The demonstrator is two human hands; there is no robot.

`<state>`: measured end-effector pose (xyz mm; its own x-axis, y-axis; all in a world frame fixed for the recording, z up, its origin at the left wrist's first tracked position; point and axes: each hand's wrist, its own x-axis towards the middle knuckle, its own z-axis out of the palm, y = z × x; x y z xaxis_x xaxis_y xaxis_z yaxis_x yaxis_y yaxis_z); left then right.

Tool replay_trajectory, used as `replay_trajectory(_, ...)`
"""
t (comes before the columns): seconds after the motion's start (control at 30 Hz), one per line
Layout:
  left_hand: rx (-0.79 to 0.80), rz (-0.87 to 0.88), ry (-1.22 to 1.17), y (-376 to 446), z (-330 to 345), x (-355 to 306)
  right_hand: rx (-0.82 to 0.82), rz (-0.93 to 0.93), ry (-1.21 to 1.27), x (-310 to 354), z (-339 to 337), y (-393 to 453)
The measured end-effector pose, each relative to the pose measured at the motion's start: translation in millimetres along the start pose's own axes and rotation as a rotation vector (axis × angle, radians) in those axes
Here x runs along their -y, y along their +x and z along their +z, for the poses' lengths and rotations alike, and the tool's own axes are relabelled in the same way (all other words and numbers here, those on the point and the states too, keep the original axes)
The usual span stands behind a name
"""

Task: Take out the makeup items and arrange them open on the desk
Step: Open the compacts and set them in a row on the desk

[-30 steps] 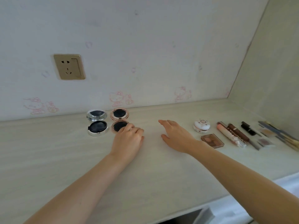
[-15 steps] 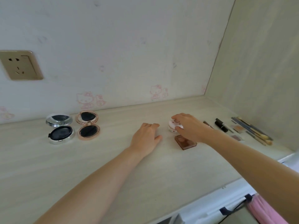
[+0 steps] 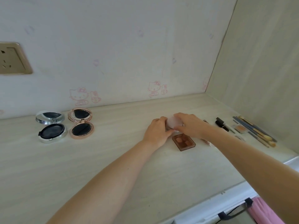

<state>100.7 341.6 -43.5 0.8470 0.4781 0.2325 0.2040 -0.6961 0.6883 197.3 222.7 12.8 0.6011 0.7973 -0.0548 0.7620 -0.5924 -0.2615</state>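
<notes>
Right now both my hands meet on the small pale round case (image 3: 172,123), mid-desk and toward the far edge. My left hand (image 3: 157,131) curls round its left side and my right hand (image 3: 189,125) cups it from above and the right — one hand to steady the base, I judge, the other to lift the lid. Blur and fingers hide the case, so I cannot tell whether the lid has parted or what is inside.

Just near of the case lies a brown palette (image 3: 184,141), flat on the desk (image 3: 113,159); its square pans of powder show, though whether through a clear lid I cannot tell.

Far left, well apart from my hands, two compacts sit side by side — a silver one (image 3: 51,126) and a rose-gold one (image 3: 81,123). Each has its mirror lid tipped back toward the wall and a dark puff filling its base, so those two look done.

To the right, past my right arm, lie a black tube (image 3: 222,124), a small tan pan (image 3: 240,127) and a row of brushes (image 3: 254,130), laid roughly parallel.
</notes>
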Motion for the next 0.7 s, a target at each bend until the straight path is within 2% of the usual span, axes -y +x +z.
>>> replay_trajectory(0.33,-0.066,-0.028,-0.207,-10.4,-21.3,0.7,-0.076,-0.093,0.042,18.5,-5.6,-1.9)
replay_trajectory(0.7,-0.192,-0.100,-0.493,-63.1,-78.7,29.0,-0.082,-0.268,0.101,88.4,-2.4,-17.5)
